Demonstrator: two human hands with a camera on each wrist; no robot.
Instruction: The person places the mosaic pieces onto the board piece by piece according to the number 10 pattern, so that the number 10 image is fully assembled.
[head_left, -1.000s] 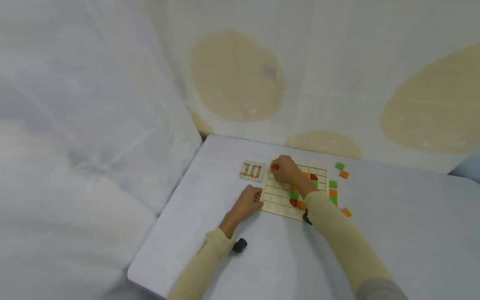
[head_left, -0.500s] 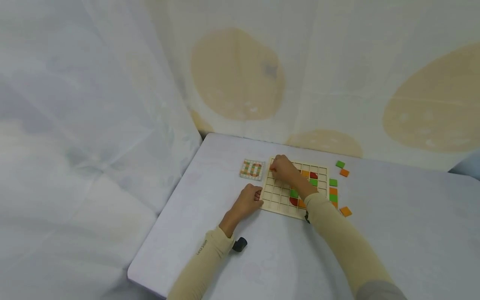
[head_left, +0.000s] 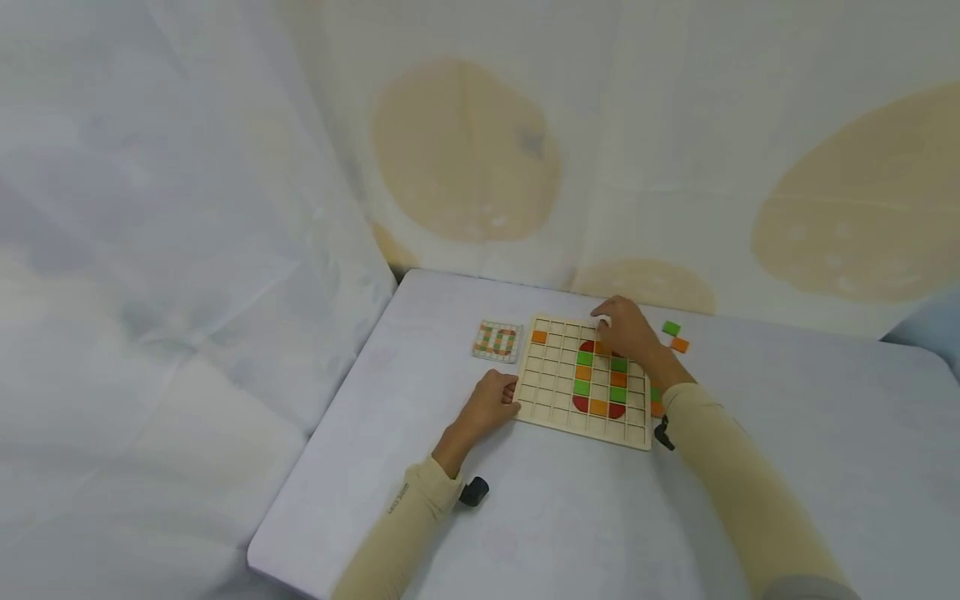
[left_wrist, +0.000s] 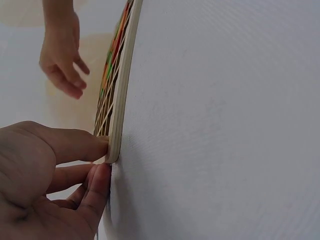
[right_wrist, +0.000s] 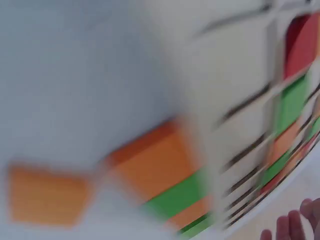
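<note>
A wooden grid board [head_left: 555, 392] lies on the white table. It carries a ring of red, green and orange tiles [head_left: 598, 379], and a single orange tile [head_left: 538, 337] sits in its far left cell. My left hand [head_left: 491, 402] holds the board's near left edge; in the left wrist view the thumb [left_wrist: 75, 147] and a fingertip pinch the board's rim [left_wrist: 116, 135]. My right hand [head_left: 626, 329] hovers over the board's far right part. Its fingers hang relaxed and empty in the left wrist view [left_wrist: 62, 60]. The right wrist view is blurred, showing only tiles and grid.
A small pattern card [head_left: 497, 340] lies left of the board. A loose green tile [head_left: 671, 328] and an orange tile [head_left: 680, 344] lie beyond the board's far right corner, and more tiles [head_left: 656, 402] lie along its right edge. A draped cloth backs the table.
My right hand has let go of the orange tile in the far left cell. It has moved right across the board to its far right part. The left hand has stayed.
</note>
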